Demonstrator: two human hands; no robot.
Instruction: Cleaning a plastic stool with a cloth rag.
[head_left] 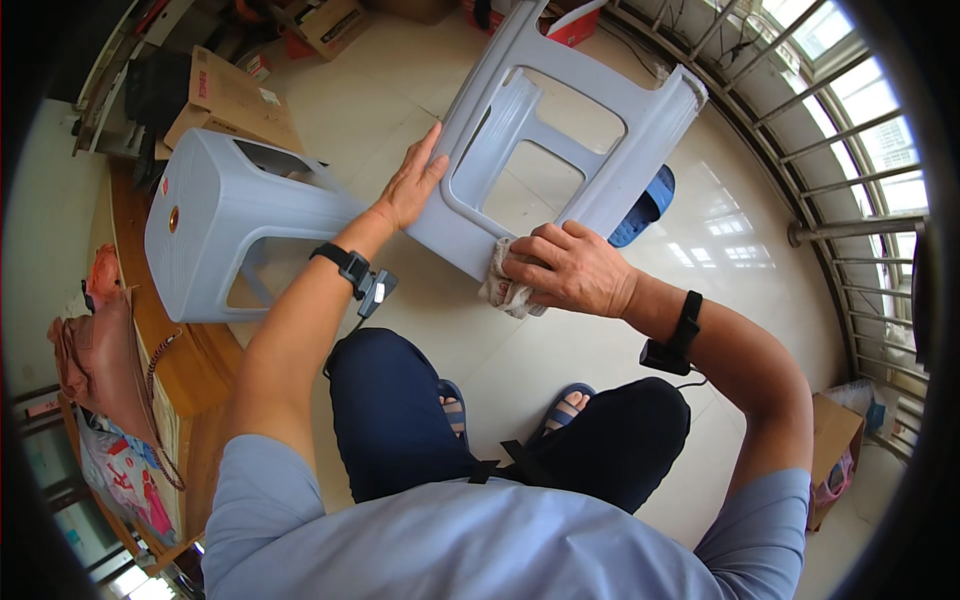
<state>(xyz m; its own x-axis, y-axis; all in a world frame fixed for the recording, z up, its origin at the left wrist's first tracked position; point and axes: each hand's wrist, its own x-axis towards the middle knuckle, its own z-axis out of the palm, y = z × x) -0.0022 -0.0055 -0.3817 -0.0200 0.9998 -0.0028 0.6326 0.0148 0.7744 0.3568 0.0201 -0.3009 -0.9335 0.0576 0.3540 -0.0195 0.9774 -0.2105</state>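
Observation:
A pale blue-grey plastic stool (640, 165) is tipped over in front of me, its open frame and legs pointing away. My left hand (408, 182) lies along the stool's left side, fingers stretched out and the palm against the plastic. At the stool's near right corner, my right hand (575, 268) is closed on a bunched whitish cloth (508, 285) and presses it to the surface. Part of the cloth is hidden under the fingers. A second stool (195, 235) of the same colour rests on its side to the left of my left forearm.
A blue slipper (648, 205) lies on the tiled floor beyond the stool. Cardboard boxes (235, 105) are at the back left. Along the left runs wooden furniture (205, 375) with a brownish-pink bag (105, 345). Metal window bars (850, 228) line the right, near another box (835, 440).

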